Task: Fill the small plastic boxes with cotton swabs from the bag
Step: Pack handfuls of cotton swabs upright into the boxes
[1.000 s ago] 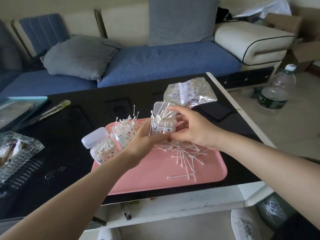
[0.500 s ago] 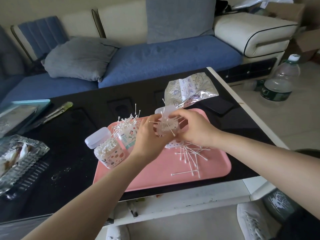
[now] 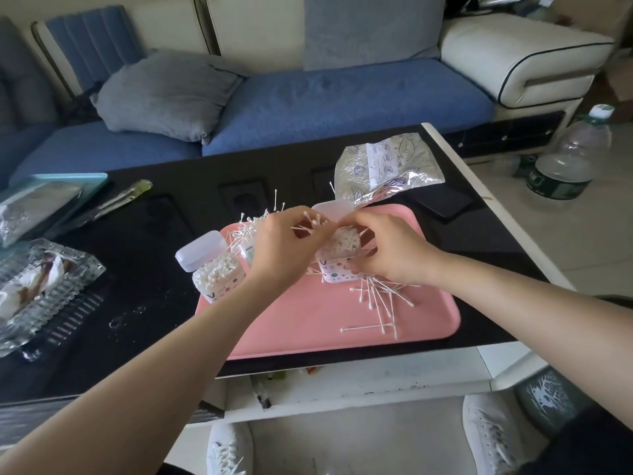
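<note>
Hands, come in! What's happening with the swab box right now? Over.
Left hand pinches a few swabs. Right hand grips the packed box on the pink tray. Loose swabs lie beside it.

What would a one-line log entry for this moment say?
left hand pinches few swabs | right hand grips box | box lid open | loose swabs on pink tray

Left hand (image 3: 284, 248): blurred at its tips among the cotton swabs (image 3: 310, 223); grip unclear.
Middle box (image 3: 247, 251): mostly behind the left hand.
Front box (image 3: 335, 273): right side covered by the right hand (image 3: 390, 250) gripping it.
Bag (image 3: 387, 169) print: too small to read.
Clear package (image 3: 41, 286): cut by the left edge.
Shoes (image 3: 489, 437): cut by the bottom edge.
</note>
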